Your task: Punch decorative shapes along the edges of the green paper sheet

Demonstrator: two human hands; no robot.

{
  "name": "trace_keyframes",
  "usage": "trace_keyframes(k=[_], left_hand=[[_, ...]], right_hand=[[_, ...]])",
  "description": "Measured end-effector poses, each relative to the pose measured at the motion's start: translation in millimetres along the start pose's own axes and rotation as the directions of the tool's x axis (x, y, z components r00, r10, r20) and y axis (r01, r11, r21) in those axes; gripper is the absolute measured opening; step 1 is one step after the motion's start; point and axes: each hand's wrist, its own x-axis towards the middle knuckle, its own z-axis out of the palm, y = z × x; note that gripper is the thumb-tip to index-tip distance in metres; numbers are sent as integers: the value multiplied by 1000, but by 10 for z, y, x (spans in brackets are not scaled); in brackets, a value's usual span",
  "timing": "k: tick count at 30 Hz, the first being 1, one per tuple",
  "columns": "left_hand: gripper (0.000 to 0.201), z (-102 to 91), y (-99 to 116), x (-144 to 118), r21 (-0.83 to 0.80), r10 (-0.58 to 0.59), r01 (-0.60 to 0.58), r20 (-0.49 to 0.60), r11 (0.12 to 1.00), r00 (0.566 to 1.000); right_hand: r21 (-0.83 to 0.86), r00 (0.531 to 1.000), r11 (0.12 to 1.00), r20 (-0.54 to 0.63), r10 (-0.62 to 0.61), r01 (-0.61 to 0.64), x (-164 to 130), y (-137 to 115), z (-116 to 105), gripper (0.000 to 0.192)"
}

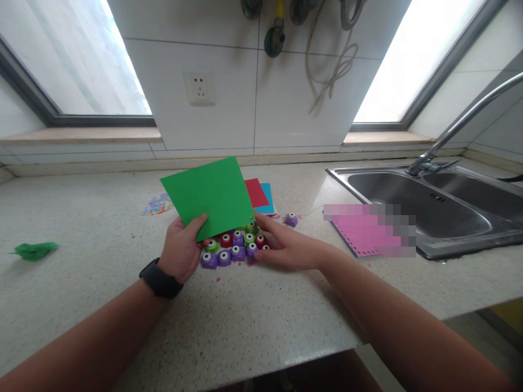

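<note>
My left hand [184,246], with a black watch on its wrist, holds a green paper sheet [210,196] at its lower left, thumb on top. The sheet is tilted above the counter and has a small mark or hole near its right corner. Under its lower edge stand several small craft punches in purple, green and red, such as a purple craft punch [209,260] in front. My right hand [290,247] reaches in at the right end of this group, thumb and fingers apart around a red craft punch [260,241]. The paper's corner is close to its fingertips.
Behind the green sheet lie red paper [257,191] and blue paper [267,198]. A lone purple punch [291,219] sits right of the group. A pink notebook [363,234] lies beside the steel sink [384,201]. Paper bits [157,204] and a green scrap [35,250] are left.
</note>
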Motion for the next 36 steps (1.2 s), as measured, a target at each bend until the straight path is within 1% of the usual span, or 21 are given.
trace_keyframes(k=[3,5,6,7,8,10,12,14,17,25,28,30,33,36], left_hand=[[32,-12,3,10,1,16,-16,-14,1000,1000],[33,-30,8,34,3,24,-24,-40,1000,999],[33,-43,12,54,3,31,-31,-54,1000,998],[33,-58,17,78,4,45,-45,-68,999,997],[33,-73,22,107,6,62,-62,-82,998,995],[32,-105,34,166,18,99,-97,-110,995,989],[33,-131,44,214,20,105,-104,-148,994,983],[32,-148,48,239,11,82,-81,-171,997,982],[30,-153,35,238,19,56,-54,-149,998,987],[33,-157,-45,195,125,97,-92,-31,988,995],[30,-184,-70,199,160,114,-113,1,981,993],[30,-198,-80,201,180,115,-117,23,977,993],[30,-199,-78,198,185,97,-107,59,977,994],[31,-188,-68,193,177,82,-95,77,980,994]], right_hand=[[61,986,997,-154,56,-47,14,110,-31,58],[29,964,998,-258,61,-55,15,169,-55,48],[-4,958,999,-281,51,-54,10,187,-68,45],[-37,959,998,-280,40,-52,3,196,-82,43],[-62,967,997,-253,29,-46,-7,197,-98,40],[-73,988,997,-156,11,-23,-36,183,-134,35],[-42,999,999,-51,7,-10,-69,160,-177,29],[15,999,999,42,33,-33,-97,143,-217,25],[87,988,992,131,80,-92,-116,138,-238,28],[147,988,985,139,65,-85,-74,196,-116,28],[161,988,983,135,69,-91,-64,198,-109,31],[173,989,980,124,79,-99,-59,187,-126,31],[151,995,984,57,82,-89,-52,161,-160,23],[95,997,992,-11,81,-79,-42,150,-171,23]])
